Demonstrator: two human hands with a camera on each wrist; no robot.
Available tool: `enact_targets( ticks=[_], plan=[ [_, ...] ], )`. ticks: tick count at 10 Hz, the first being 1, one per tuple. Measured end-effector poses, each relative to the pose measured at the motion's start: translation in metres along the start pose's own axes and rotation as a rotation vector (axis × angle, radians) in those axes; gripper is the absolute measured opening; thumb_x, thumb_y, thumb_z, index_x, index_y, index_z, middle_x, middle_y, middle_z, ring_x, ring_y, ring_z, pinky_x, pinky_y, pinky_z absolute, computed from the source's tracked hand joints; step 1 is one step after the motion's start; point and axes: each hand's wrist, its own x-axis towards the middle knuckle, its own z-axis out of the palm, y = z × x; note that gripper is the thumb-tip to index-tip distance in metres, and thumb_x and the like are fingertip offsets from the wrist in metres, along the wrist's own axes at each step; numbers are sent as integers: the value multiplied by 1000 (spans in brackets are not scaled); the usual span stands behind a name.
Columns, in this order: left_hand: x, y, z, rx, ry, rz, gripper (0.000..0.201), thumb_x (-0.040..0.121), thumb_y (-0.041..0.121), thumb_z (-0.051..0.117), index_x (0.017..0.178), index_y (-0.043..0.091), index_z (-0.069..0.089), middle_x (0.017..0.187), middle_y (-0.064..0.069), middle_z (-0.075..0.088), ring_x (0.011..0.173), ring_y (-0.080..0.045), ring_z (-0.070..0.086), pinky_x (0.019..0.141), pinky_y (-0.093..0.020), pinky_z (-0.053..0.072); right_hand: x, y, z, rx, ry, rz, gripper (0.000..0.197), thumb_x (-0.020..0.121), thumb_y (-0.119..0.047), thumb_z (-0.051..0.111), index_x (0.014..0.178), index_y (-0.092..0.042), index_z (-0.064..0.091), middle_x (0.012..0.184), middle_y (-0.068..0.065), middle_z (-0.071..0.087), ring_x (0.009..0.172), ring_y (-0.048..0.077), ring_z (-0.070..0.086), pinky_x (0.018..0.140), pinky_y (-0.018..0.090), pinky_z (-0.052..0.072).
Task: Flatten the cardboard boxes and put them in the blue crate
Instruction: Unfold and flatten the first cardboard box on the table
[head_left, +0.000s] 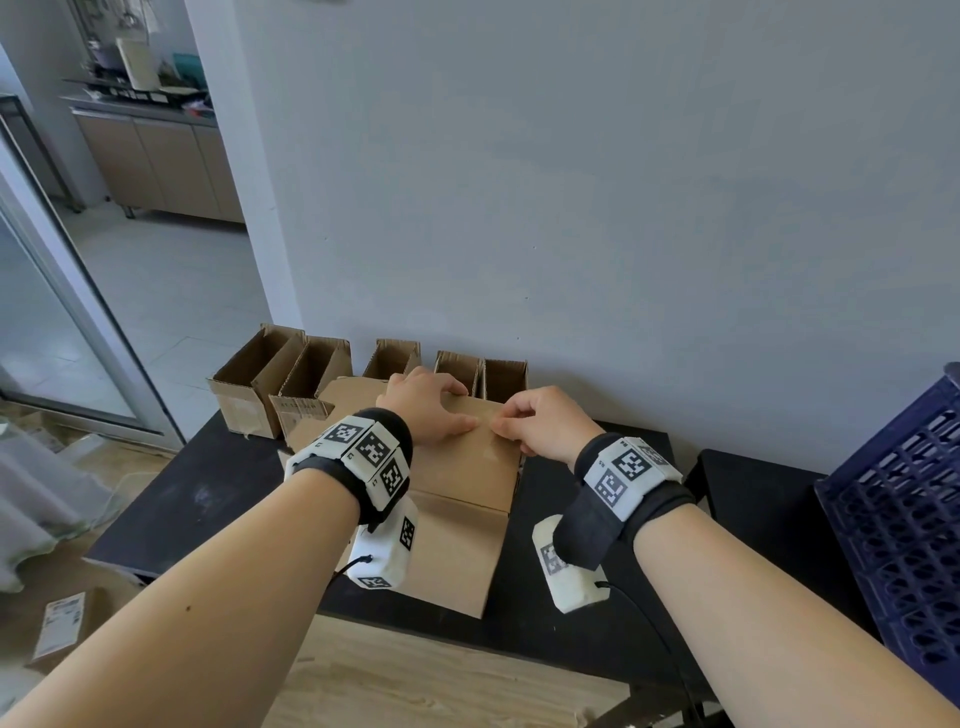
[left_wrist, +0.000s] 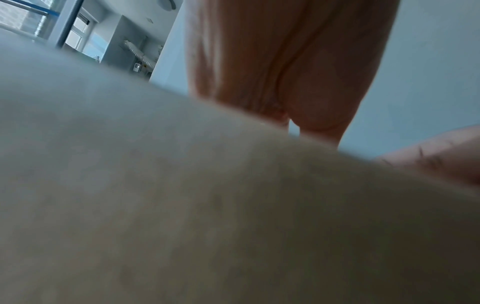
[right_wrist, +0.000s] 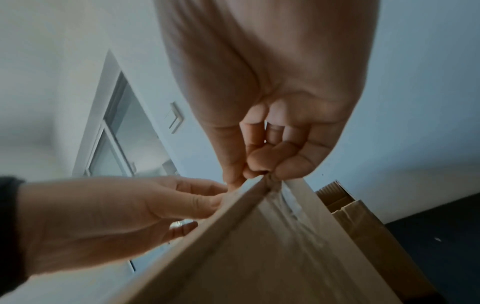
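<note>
While a row of open cardboard boxes (head_left: 283, 384) is standing along the wall at the far left edge of the black desk (head_left: 208, 499), a closed cardboard box (head_left: 457, 499) is sitting in the middle of that desk, nearer the person. The left hand (head_left: 423, 402) is resting on the box's top left part, fingers curling over its far edge and thumb lying flat on the cardboard — holding it down. Just to its right, the right hand (head_left: 540, 423) is pinching the box's top seam at the far edge; the right wrist view is showing thumb and fingertips (right_wrist: 259, 162) closing on the raised end of that seam, where clear tape (right_wrist: 291, 207) is running down the panel. The two hands are lying close together, nearly touching. More open boxes (head_left: 480, 374) are standing behind the hands against the wall. Farther right, a second dark desk surface (head_left: 769, 504) is carrying the blue crate (head_left: 898, 509) at the frame's edge — well apart from the box being handled.
</note>
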Motion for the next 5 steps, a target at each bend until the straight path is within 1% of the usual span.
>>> enact_targets(
  ticks=[1,2,4,5],
  plan=[
    [1,1,1,-4,2,-1,52,86,48,61,134,32,49,137,-6,40,132,-31,29,111,-45,29,-3,-2,-3,70,-34,35,7,92,-19,60,92,-13,64,74,-5,56,60,6,48,58,16,43],
    [3,1,2,-1,1,-1,53,86,49,60,134,32,49,137,-6,41,132,-31,29,111,-45,29,-4,-2,-3,57,-47,51,8,94,-19,57,91,-14,61,74,-4,54,61,7,46,58,17,43],
    [3,0,3,-4,9,-2,53,86,49,60,134,32,49,136,-6,41,131,-30,30,110,-45,29,-6,-6,-2,84,-62,90,18,97,-20,50,80,-20,55,72,-3,51,61,8,45,57,18,42],
    [2,0,3,-7,10,-4,52,85,49,61,133,32,49,136,-6,41,131,-30,31,110,-45,29,-8,-9,-3,96,-55,96,19,96,-22,50,81,-15,56,72,-2,51,61,9,46,59,20,44]
  ],
)
